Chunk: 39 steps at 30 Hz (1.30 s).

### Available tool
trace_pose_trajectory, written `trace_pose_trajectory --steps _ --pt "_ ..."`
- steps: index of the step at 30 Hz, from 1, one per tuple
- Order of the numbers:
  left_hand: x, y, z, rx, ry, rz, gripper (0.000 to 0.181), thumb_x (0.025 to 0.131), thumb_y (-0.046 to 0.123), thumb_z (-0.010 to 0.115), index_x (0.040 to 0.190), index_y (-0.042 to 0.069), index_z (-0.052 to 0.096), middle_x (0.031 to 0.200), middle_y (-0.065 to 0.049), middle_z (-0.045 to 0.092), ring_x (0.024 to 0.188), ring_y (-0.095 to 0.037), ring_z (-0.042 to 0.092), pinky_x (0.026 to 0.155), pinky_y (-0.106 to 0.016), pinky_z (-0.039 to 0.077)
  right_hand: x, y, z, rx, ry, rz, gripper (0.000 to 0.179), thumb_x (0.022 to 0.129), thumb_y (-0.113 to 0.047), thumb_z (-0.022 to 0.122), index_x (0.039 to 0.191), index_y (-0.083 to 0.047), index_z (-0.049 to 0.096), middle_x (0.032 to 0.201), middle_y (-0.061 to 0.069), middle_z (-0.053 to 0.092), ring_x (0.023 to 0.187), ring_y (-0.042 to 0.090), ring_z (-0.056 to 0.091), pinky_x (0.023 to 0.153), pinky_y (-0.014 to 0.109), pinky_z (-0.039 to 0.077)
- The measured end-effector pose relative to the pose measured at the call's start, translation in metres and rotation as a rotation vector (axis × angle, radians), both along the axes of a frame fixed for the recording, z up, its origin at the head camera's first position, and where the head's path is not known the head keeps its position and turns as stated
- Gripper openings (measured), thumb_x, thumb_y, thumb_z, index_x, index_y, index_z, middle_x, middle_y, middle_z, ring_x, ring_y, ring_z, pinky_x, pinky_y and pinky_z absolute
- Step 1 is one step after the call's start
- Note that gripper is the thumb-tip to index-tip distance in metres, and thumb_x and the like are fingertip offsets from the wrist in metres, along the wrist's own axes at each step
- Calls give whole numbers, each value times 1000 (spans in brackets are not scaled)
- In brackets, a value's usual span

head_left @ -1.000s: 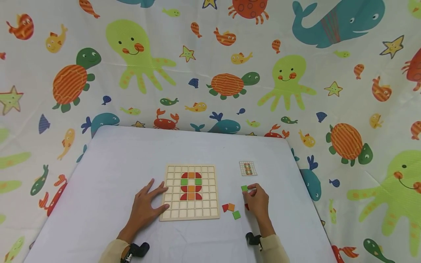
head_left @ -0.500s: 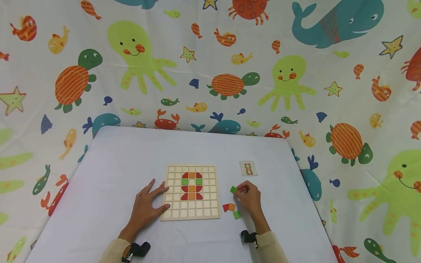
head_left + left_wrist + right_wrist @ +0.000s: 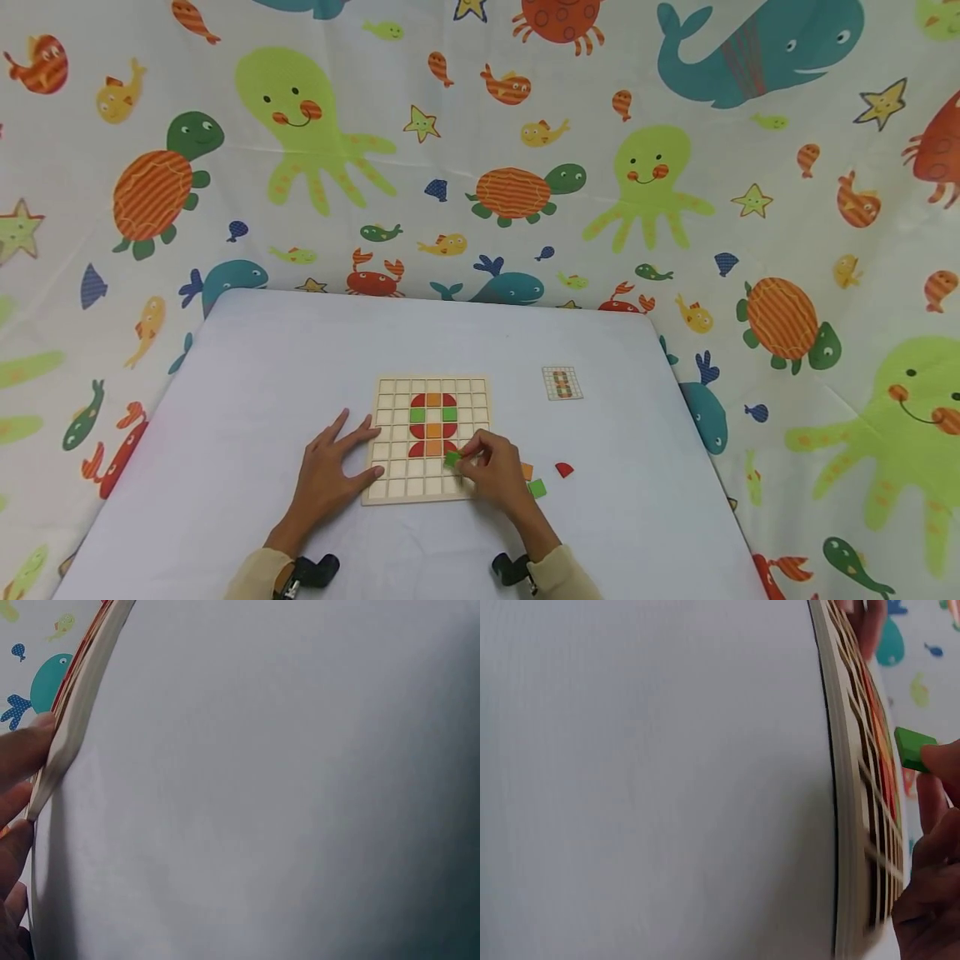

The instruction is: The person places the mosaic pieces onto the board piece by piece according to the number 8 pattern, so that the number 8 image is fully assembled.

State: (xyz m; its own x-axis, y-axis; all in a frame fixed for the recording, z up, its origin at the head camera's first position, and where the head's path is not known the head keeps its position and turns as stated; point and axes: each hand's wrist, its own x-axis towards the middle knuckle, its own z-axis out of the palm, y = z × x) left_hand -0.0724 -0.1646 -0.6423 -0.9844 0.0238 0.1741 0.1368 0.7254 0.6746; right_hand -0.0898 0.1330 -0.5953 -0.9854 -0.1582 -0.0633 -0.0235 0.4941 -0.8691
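A wooden grid board [image 3: 395, 490] lies on the white table, its middle cells filled with red, orange and green tiles. My left hand [image 3: 330, 462] rests at the board's left edge, fingers spread, with thumb and fingertips touching the rim. Over the lower middle of the board, my right hand [image 3: 497, 473] pinches a green square tile [image 3: 452, 459] between thumb and fingers. The right wrist view shows this green tile [image 3: 913, 748] held above the board's surface, tilted. In the left wrist view, fingertips [image 3: 22, 754] touch the board's side.
Right of the board lie an orange tile [image 3: 527, 472], another green tile [image 3: 537, 488] and a red quarter-round tile [image 3: 564, 470]. A small pattern card [image 3: 562, 383] lies farther back. A cloth printed with sea animals hangs behind the table.
My right hand has carried the green tile left from beside the card to over the board, uncovering the red quarter-round tile. My left hand stays at the board's edge.
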Motion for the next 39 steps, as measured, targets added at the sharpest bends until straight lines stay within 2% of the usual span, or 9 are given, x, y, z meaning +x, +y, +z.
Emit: trace_pose_trajectory --steps 5,14,19,23,30,35,39 --pt "0 0 0 2 5 -3 64 77 35 92 136 19 73 158 -19 56 155 -48 37 116 -74 27 7 -27 -2 21 4 34 16 86 -9 85 87 -18 72 82 -6 70 63 3 49 54 17 40" --pt "2 0 1 -7 17 -7 64 78 37 91 136 19 73 155 -11 61 155 -47 37 116 -74 27 9 -54 -7 167 22 -41 20 81 -9 85 82 -21 69 74 -14 67 69 -1 54 56 20 40" --pt "2 0 1 -6 15 -10 64 78 37 91 137 19 73 155 -11 60 156 -47 37 116 -73 27 10 -60 -10 248 42 -44 17 83 -13 84 84 -25 72 72 -19 63 66 -2 49 54 21 37" --pt "1 0 2 -11 18 -11 64 78 36 92 137 19 73 155 -11 60 155 -47 37 116 -73 27 10 -62 -7 262 45 -26 13 86 -15 84 90 -26 79 73 -19 61 65 0 48 53 21 37" --pt "0 -1 5 -5 39 -11 65 77 35 92 136 17 73 154 -13 62 154 -49 38 114 -74 29 11 -65 -4 286 57 24 15 89 -15 84 94 -28 84 81 -16 66 76 -2 52 62 20 41" --pt "0 -1 4 -12 40 -7 65 77 34 92 136 17 73 153 -13 62 153 -49 38 114 -74 28 12 -71 -6 309 106 5 13 88 -16 86 96 -27 85 79 -15 65 73 -3 50 59 19 40" --pt "0 1 4 -7 42 -8 65 76 35 93 135 16 73 153 -14 62 153 -50 39 114 -75 28 13 -73 -7 321 114 -17 11 88 -18 86 97 -26 85 77 -14 62 71 -3 47 58 18 38"
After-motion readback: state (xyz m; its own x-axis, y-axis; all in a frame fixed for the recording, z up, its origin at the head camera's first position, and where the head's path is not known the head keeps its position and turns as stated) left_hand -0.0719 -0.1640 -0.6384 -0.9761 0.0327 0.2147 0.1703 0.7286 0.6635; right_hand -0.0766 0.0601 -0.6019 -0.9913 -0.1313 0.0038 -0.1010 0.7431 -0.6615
